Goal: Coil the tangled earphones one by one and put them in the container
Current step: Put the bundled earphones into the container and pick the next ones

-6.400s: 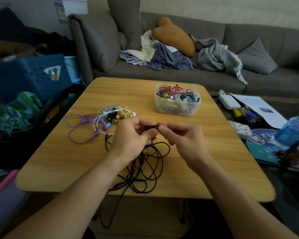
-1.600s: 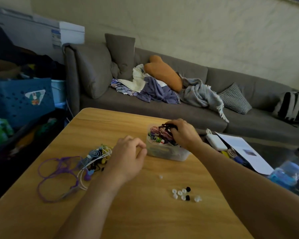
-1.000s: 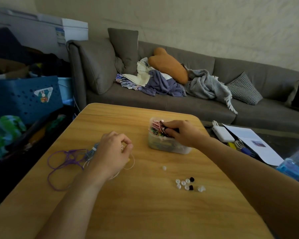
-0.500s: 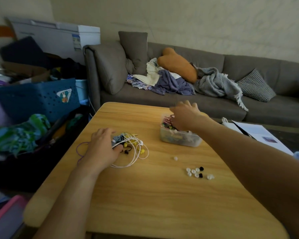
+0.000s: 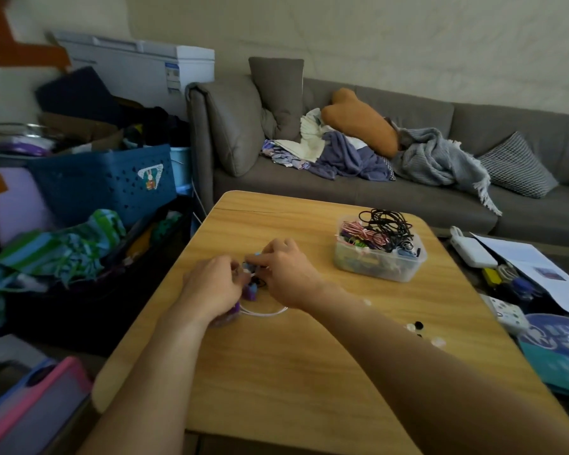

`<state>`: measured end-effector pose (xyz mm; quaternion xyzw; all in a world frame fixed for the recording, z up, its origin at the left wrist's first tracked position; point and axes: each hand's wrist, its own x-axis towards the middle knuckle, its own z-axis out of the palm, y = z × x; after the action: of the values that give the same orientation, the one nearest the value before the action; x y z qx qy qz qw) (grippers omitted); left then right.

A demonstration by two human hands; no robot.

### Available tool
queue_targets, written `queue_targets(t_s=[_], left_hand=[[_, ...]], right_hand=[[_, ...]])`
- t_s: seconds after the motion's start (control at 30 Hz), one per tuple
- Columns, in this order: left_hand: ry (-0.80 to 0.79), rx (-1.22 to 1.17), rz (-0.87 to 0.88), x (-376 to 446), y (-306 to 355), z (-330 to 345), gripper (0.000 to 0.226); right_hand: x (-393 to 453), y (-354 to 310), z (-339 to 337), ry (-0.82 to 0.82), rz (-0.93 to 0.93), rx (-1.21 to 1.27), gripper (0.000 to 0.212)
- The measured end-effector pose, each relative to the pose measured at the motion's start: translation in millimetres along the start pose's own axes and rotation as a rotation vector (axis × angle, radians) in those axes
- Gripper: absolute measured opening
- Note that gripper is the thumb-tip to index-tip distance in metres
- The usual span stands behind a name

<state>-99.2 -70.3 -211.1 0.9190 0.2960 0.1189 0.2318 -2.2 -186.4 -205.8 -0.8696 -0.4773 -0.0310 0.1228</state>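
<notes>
head view: both hands, left (image 5: 215,284) and right (image 5: 284,274), pinch at the tangle (image 5: 252,285) between them, so tease one cord free gently before coiling it for the tub (image 5: 380,269) beyond the right hand.

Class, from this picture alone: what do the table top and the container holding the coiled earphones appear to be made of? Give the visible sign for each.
Table top: wood or a wood-look laminate, matt, with pale streaky grain; which of the two is unclear. Container: clear plastic, slightly glossy; the coiled earphones show through its wall.
</notes>
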Motion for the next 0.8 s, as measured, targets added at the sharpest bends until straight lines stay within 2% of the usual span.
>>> queue_targets(t_s=[0.1, 0.2, 0.37, 0.5, 0.63, 0.73, 0.8], left_hand=[[-0.026, -0.016, 0.016, 5.5, -6.0, 0.8, 0.024], [0.060, -0.083, 0.056, 7.5, -6.1, -1.5, 0.026], [0.171, -0.280, 0.145, 7.9, -2.0, -12.0, 0.047], [0.131, -0.441, 0.109, 6.0, 0.7, -12.1, 0.058], [0.067, -0.684, 0.158, 3.3, 11.8, -10.3, 0.060], [0.053, -0.661, 0.175, 1.7, 16.2, -6.3, 0.059], [0.100, -0.577, 0.204, 1.3, 17.6, -4.0, 0.049]], right_hand=[[5.1, -0.1, 2.5, -0.011, -0.045, -0.080, 0.051], [11.9, 1.0, -9.8, 0.029, -0.018, -0.036, 0.035], [14.1, 6.5, -35.0, 0.156, 0.059, 0.228, 0.016], [10.1, 4.2, -42.8, 0.282, 0.152, 0.508, 0.010], [6.6, 5.5, -46.1, 0.353, 0.217, 0.781, 0.014], [5.2, 8.0, -52.3, 0.337, 0.219, 0.913, 0.025], [3.0, 9.4, -57.9, 0.335, 0.205, 0.919, 0.028]])
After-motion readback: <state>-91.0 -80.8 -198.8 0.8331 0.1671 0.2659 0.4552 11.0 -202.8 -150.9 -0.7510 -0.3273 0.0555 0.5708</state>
